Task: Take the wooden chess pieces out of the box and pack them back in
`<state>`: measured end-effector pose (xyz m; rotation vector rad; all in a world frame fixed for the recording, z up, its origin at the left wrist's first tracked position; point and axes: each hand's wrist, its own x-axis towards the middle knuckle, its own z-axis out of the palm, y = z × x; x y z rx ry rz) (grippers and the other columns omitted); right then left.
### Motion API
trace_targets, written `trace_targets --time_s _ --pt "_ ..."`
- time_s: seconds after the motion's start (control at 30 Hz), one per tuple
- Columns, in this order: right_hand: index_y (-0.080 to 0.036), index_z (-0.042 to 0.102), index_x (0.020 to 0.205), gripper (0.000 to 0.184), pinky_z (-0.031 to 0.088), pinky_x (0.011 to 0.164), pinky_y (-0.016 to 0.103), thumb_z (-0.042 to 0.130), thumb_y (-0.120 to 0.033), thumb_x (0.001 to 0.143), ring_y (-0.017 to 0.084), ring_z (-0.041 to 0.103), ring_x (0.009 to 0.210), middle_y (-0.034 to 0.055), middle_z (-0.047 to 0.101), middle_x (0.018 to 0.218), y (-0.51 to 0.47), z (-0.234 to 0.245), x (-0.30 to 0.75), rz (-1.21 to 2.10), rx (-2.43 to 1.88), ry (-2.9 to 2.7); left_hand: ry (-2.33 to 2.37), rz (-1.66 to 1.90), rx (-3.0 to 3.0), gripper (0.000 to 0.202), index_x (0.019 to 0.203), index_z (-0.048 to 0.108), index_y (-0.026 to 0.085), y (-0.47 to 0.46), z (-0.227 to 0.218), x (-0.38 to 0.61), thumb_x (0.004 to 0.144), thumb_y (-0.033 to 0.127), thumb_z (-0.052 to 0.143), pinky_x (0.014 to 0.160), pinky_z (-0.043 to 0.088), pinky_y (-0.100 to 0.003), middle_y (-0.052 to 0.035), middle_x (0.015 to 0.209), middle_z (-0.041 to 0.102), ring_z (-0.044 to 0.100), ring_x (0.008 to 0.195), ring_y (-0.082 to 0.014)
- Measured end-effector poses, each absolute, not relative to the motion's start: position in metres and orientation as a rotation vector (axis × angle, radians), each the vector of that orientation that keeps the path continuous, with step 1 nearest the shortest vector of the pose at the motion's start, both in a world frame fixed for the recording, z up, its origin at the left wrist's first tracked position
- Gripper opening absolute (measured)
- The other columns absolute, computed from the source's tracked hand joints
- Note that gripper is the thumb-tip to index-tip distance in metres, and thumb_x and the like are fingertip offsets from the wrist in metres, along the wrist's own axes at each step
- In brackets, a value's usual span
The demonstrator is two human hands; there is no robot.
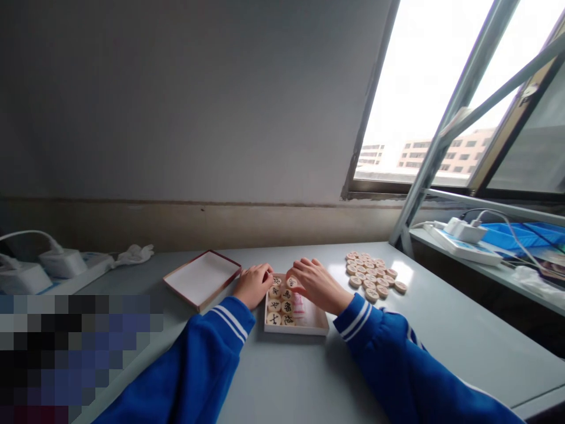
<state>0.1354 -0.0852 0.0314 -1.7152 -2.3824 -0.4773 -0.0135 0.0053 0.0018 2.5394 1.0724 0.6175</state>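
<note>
A shallow white box (296, 331) sits on the desk in front of me, its left part lined with two columns of round wooden Chinese chess pieces (274, 305) bearing black characters. My left hand (254, 286) is closed at the box's upper left edge, fingers curled over the rim. Between the thumb and fingers of my right hand (318, 284) is a chess piece (292, 282), at the top of the second column. Reddish marks show on the bare box floor at right. More loose chess pieces (369, 272) lie flat in a cluster to the right.
The box lid (203, 277) lies upturned at left. Power strips with plugs stand at far left (66, 265) and on the right shelf (468, 238), near a blue tray (525, 235). A crumpled tissue (135, 254) lies near the wall. A metal frame post (426, 162) rises at right.
</note>
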Motion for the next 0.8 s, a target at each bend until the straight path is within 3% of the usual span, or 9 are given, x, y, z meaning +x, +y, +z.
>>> trace_targets --time_s 0.27,0.43,0.57,0.67,0.8 --pt "-0.024 0.058 0.084 0.019 0.032 0.064 0.026 0.055 -0.04 0.074 0.012 0.051 0.067 -0.0021 0.054 0.071 -0.1 0.057 0.189 -0.137 -2.002 -2.151 1.081 0.624 2.517 0.018 0.076 0.052 0.02 0.004 0.003 -0.015 0.08 0.024 0.035 0.072 0.035 -0.029 -0.001 0.086 0.062 0.053 0.085 -0.0172" --pt "-0.021 0.054 0.089 0.023 0.033 0.058 0.025 0.059 -0.022 0.067 0.013 0.052 0.062 -0.0012 0.055 0.068 -0.118 0.069 0.205 0.032 -2.419 -2.08 1.079 0.609 2.514 0.018 0.078 0.052 0.02 0.004 0.004 -0.015 0.08 0.024 0.034 0.073 0.035 -0.029 -0.0017 0.086 0.062 0.053 0.085 -0.0171" --pt "-0.02 0.047 0.099 0.024 0.036 0.068 0.026 0.047 -0.013 0.076 0.013 0.054 0.076 0.0014 0.058 0.082 -0.112 0.062 0.165 0.049 -1.982 -2.226 1.076 0.591 2.534 0.019 0.078 0.052 0.02 0.003 0.005 -0.015 0.08 0.024 0.034 0.072 0.035 -0.028 -0.0017 0.085 0.062 0.053 0.085 -0.0171" --pt "-0.022 0.048 0.102 0.029 0.035 0.074 0.03 0.054 -0.019 0.074 0.017 0.05 0.091 0.0043 0.056 0.101 -0.102 0.046 0.136 -0.001 -1.719 -2.372 1.075 0.575 2.55 0.019 0.079 0.052 0.02 0.003 0.006 -0.015 0.08 0.024 0.033 0.073 0.035 -0.028 -0.0017 0.087 0.062 0.053 0.086 -0.0171" --pt "-0.02 0.052 0.097 0.023 0.034 0.072 0.03 0.056 -0.025 0.074 0.017 0.051 0.087 0.0047 0.057 0.099 -0.096 0.031 0.128 -0.039 -1.714 -2.362 1.075 0.554 2.553 0.02 0.08 0.052 0.02 0.003 0.006 -0.014 0.081 0.023 0.033 0.074 0.036 -0.027 -0.0022 0.088 0.062 0.053 0.087 -0.0168"
